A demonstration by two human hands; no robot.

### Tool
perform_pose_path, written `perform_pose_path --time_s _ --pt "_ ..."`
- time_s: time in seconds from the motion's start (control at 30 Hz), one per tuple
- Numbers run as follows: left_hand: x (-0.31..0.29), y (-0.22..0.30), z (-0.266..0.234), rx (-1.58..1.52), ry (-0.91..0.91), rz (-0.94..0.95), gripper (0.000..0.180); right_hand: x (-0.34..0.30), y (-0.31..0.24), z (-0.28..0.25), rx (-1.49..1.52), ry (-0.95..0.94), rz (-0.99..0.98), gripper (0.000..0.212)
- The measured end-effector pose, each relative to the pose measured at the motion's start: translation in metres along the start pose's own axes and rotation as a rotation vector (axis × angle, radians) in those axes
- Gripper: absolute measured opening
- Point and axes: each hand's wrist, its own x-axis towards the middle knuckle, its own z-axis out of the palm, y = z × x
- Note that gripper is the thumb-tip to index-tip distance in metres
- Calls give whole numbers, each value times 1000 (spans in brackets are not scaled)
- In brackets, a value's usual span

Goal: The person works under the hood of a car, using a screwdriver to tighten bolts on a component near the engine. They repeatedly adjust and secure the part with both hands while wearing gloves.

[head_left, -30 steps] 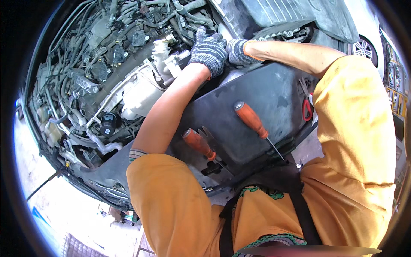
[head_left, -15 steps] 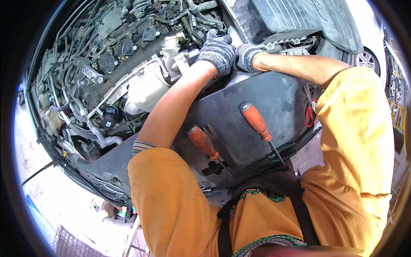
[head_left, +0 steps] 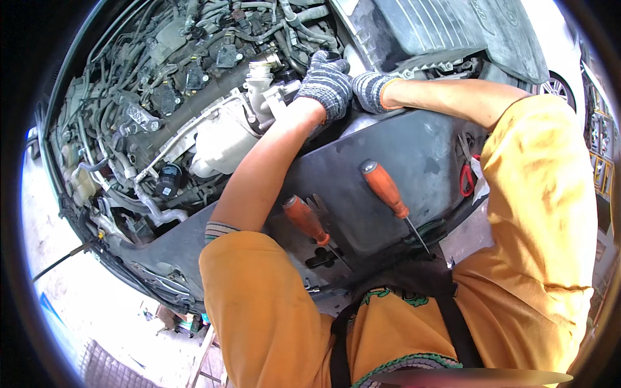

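Both of my hands wear grey-and-white striped knit gloves and are down in the engine bay, behind the black front panel (head_left: 388, 142). My left hand (head_left: 326, 84) is curled, thumb side up, between the pale metal intake housing (head_left: 223, 145) and the dark air box (head_left: 414, 29). Whatever it grips is hidden beneath the glove. Right beside it, my right hand (head_left: 370, 92) bends over with its fingers closed downward, out of sight. What they hold cannot be made out. Two orange-handled screwdrivers (head_left: 385, 187) (head_left: 304, 216) lie on the front panel.
Red-handled scissors or pliers (head_left: 466, 178) rest at the panel's right end. Hoses, wiring and a black cylindrical oil filter (head_left: 169, 179) fill the left of the engine bay. A thin prop rod (head_left: 58, 262) sticks out at far left. A white car's wheel (head_left: 557, 89) shows at upper right.
Both gloved hands stay at the same spot, with only a slight shift of the fingers and wrists. The whole view has moved a little. The tools lie as before.
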Motion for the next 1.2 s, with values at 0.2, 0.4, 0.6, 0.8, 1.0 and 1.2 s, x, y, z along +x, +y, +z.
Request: perform_pose_path --time_s 0.2,0.4,0.6,0.8,1.0,1.2 --pt "-2 -5 13 6 70 -6 27 10 -13 -10 -147 -58 34 23" --pt "-3 -3 9 29 59 -8 26 -2 -7 2 -167 61 -13 26" --pt "-2 -6 16 88 109 52 29 -12 -3 -9 -248 123 -228 21" --pt "-6 -10 -4 169 -142 99 38 5 24 2 -451 189 -591 18" --pt "-76 -64 -50 -488 737 -155 19 11 11 -4 -512 44 -473 24" --pt "-118 -86 -37 -342 761 -435 20 7 16 -2 -623 61 -672 15"
